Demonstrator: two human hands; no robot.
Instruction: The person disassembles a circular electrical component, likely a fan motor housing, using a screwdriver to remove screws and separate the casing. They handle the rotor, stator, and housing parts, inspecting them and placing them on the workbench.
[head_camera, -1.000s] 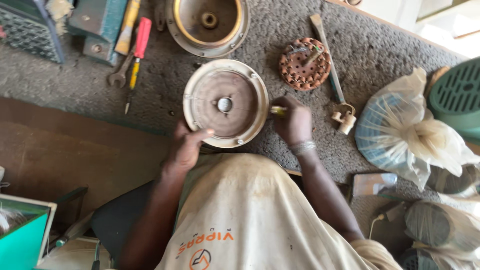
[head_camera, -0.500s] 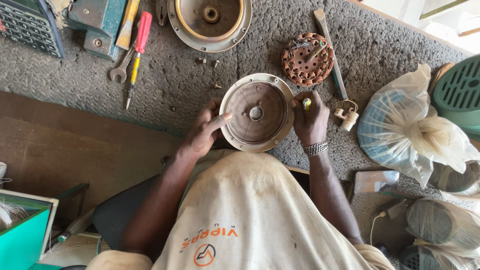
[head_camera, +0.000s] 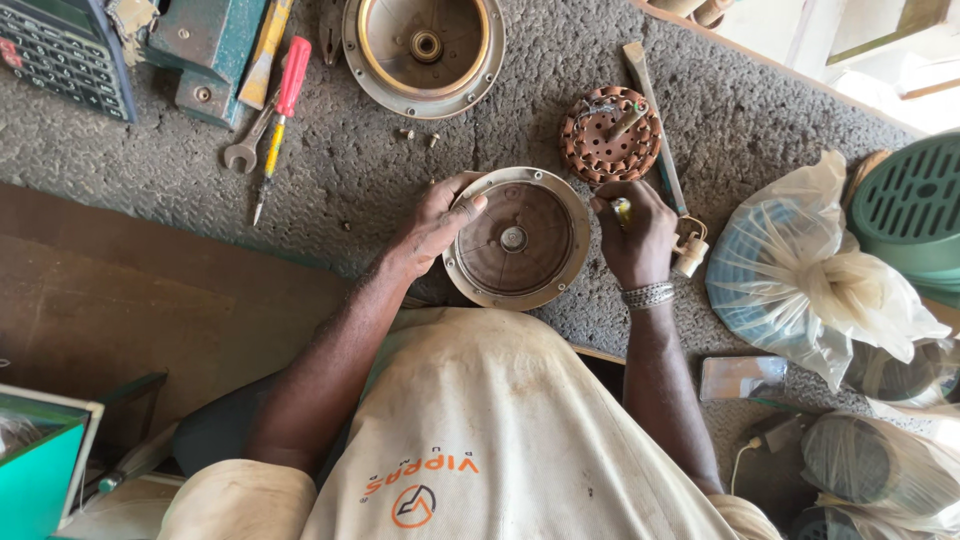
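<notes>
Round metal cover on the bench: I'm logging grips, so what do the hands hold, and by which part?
The left hand grips the round metal cover at its left rim. The right hand holds a small yellow-handled tool by its handle at the right rim.

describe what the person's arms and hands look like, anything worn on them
Both arms are bare from the elbow down, with no gloves on the left hand or right hand. A silvery metal bracelet circles the right wrist. The left wrist shows nothing worn.
</notes>
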